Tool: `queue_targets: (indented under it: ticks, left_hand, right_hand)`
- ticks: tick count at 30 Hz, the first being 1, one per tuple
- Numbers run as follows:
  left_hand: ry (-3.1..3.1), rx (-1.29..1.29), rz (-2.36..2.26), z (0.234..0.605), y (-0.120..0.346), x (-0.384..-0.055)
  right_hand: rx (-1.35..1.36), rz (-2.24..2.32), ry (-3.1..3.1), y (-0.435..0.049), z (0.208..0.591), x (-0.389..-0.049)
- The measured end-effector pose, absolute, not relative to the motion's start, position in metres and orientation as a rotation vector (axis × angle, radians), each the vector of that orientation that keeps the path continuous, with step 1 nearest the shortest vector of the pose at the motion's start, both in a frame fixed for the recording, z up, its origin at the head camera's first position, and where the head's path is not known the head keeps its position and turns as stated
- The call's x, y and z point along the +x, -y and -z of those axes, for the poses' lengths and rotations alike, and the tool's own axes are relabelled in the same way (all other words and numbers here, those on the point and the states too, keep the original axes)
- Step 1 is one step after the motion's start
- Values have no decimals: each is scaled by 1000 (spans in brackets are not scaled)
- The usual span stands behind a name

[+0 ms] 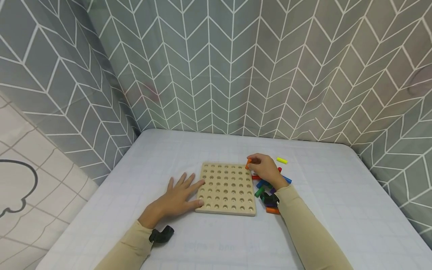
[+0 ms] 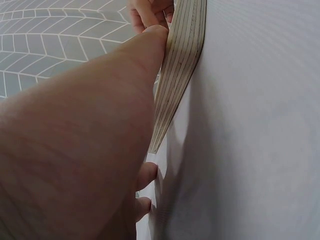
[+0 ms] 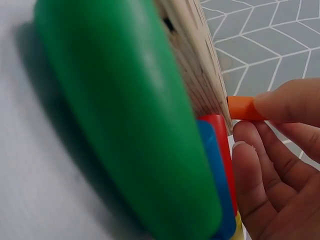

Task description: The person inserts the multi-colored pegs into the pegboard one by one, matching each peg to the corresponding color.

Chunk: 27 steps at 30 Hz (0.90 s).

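Note:
A square wooden pegboard [image 1: 226, 189] with rows of round holes lies flat on the table. My right hand [image 1: 264, 169] pinches an orange peg [image 1: 248, 163] upright over the board's far right corner. In the right wrist view the lower end of the orange peg [image 3: 241, 108] is right at the board's top face. My left hand [image 1: 179, 197] lies spread at the board's left side, with thumb and index fingertip on its edge. The left wrist view shows the thumb [image 2: 156, 37] against the layered wooden edge [image 2: 181, 60].
Right of the board lies a loose pile of pegs, with a green peg [image 1: 259, 191], a blue peg [image 1: 287, 179] and an orange peg [image 1: 272, 210] among them. A yellow peg [image 1: 282, 160] lies apart, farther back. Patterned curtains [image 1: 216, 67] hang behind the table.

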<state>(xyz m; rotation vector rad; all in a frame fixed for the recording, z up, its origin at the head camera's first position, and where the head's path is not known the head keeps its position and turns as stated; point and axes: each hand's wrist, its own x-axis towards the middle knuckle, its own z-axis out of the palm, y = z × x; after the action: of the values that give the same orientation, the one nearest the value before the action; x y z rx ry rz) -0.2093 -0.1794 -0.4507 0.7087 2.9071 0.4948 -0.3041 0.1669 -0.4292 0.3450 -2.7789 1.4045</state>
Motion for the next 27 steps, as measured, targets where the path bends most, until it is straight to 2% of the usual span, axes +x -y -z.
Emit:
queue_targets:
  ticks: [14,27]
  left_hand:
    - [-2900,723,-502,447,178,-208]
    - [-2904,721,-496,446,178,-208]
  right_hand:
    - [356,-1372,2785,-167,428,-301]
    - [335,-1649,2671,-183,413,-281]
